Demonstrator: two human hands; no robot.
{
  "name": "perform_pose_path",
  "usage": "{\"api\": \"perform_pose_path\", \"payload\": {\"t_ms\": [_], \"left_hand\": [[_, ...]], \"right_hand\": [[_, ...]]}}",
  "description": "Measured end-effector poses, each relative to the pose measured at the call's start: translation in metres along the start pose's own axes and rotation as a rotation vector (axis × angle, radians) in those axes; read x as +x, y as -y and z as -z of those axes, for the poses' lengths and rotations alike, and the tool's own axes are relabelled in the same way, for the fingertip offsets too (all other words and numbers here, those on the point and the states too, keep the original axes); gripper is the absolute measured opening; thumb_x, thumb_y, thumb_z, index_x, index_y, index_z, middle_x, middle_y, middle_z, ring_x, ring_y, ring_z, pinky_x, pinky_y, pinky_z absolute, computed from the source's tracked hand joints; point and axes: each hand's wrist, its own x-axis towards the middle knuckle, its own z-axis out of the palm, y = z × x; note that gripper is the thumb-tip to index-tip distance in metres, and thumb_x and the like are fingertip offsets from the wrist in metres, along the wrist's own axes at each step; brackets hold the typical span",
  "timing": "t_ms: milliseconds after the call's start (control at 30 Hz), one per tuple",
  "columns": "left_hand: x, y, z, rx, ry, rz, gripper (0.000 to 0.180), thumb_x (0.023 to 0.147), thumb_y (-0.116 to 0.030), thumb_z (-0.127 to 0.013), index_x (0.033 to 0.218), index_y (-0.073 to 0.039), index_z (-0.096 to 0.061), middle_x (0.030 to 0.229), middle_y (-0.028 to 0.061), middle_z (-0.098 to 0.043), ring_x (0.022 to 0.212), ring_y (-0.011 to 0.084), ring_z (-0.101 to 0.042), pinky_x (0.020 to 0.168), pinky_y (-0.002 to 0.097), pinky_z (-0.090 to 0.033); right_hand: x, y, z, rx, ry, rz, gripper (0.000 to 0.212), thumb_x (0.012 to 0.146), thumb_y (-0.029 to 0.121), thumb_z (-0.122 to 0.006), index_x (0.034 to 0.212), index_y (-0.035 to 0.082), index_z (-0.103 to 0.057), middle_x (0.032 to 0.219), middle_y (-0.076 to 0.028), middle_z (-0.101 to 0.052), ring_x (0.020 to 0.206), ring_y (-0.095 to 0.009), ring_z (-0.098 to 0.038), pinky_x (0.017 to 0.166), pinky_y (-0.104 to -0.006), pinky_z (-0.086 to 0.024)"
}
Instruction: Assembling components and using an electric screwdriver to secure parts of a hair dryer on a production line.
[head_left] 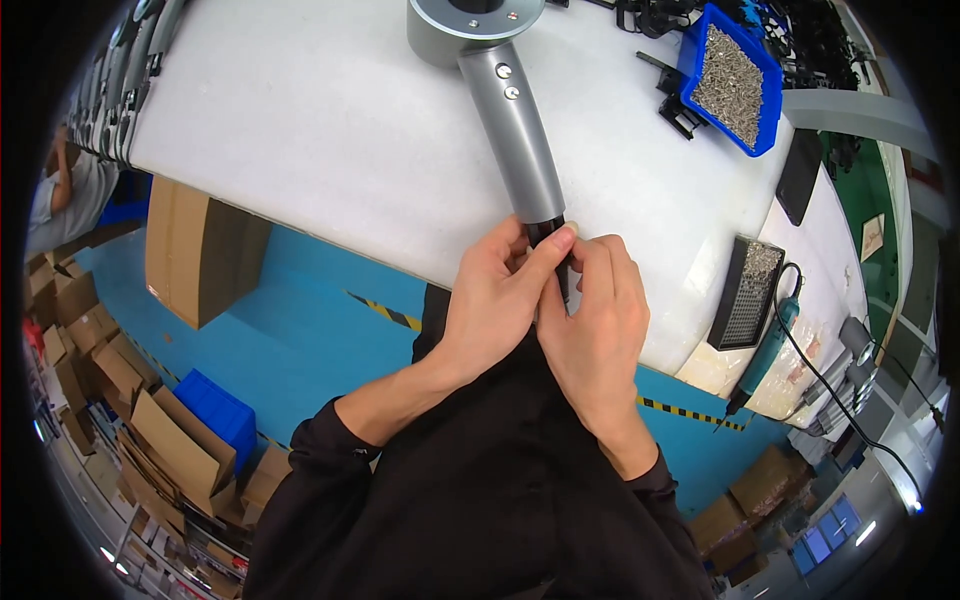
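Observation:
A grey hair dryer (pixel 512 135) lies on the white tabletop, its round head at the far edge of view and its handle slanting toward me. From the handle's near end comes a black part (pixel 545 232), seemingly the cord's sleeve. My left hand (pixel 492 290) is closed on this black part, thumb on top. Closed against it from the other side is my right hand (pixel 600 315), fingers bent. The black cord end passes down between both hands. Exactly what the fingertips press is partly hidden.
A blue bin of small screws (pixel 730 85) stands at the far right among black parts. Nearer are a dark phone-like slab (pixel 800 178), a black screw tray (pixel 740 300) and a teal electric screwdriver (pixel 770 350). Grey dryer parts (pixel 125 80) line the left edge; cardboard boxes (pixel 195 250) stand below.

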Motion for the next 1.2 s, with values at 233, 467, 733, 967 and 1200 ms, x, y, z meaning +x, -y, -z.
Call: {"api": "perform_pose_path", "payload": {"t_ms": [233,467,733,967,1200], "left_hand": [[0.0,0.002,0.0,-0.124,-0.043,0.038,0.03,0.099,-0.028,-0.058,0.1,0.002,-0.063,0.082,0.0017,-0.062,0.073,0.0056,-0.055,0.061,0.0216,-0.043],[-0.018,0.004,0.017,-0.282,0.234,-0.025,0.037,0.105,-0.025,-0.04,0.119,0.004,-0.058,0.133,0.0214,-0.056,0.121,0.0272,-0.057,0.102,0.0384,-0.047],[-0.015,0.041,0.035,-0.487,0.588,-0.148,0.05,0.103,-0.036,-0.038,0.132,0.002,-0.053,0.15,0.0255,-0.035,0.142,0.0385,-0.031,0.114,0.0477,-0.029],[-0.027,0.041,0.018,-0.487,0.486,-0.052,0.045,0.105,-0.03,-0.036,0.134,0.002,-0.049,0.145,0.0238,-0.042,0.123,0.0296,-0.047,0.097,0.0396,-0.041],[-0.02,0.04,0.0,-0.172,0.179,-0.19,0.039,0.106,-0.022,-0.035,0.13,0.006,-0.049,0.125,0.0204,-0.061,0.11,0.0244,-0.062,0.09,0.0363,-0.05]], "right_hand": [[0.004,-0.003,-0.002,0.065,0.01,-0.009,0.024,0.076,0.004,-0.074,0.093,-0.001,-0.059,0.082,-0.01,-0.054,0.068,-0.026,-0.054,0.06,-0.0357,-0.045],[-0.019,-0.007,0.023,0.624,0.189,-0.195,0.034,0.082,0.017,-0.078,0.103,-0.002,-0.06,0.086,-0.009,-0.064,0.077,-0.023,-0.063,0.067,-0.0328,-0.051],[-0.027,-0.003,0.021,0.424,0.269,-0.071,0.026,0.089,0.016,-0.07,0.103,-0.004,-0.063,0.074,-0.011,-0.062,0.063,-0.017,-0.059,0.057,-0.0294,-0.046],[-0.038,-0.013,0.022,0.955,0.396,-0.592,0.026,0.098,0.023,-0.058,0.1,-0.003,-0.063,0.058,-0.002,-0.052,0.05,-0.008,-0.051,0.045,-0.0247,-0.036],[0.03,-0.054,0.073,0.642,0.486,-0.333,0.03,0.092,0.027,-0.066,0.087,-0.001,-0.071,0.068,-0.004,-0.064,0.059,-0.007,-0.055,0.061,-0.0234,-0.045]]}}
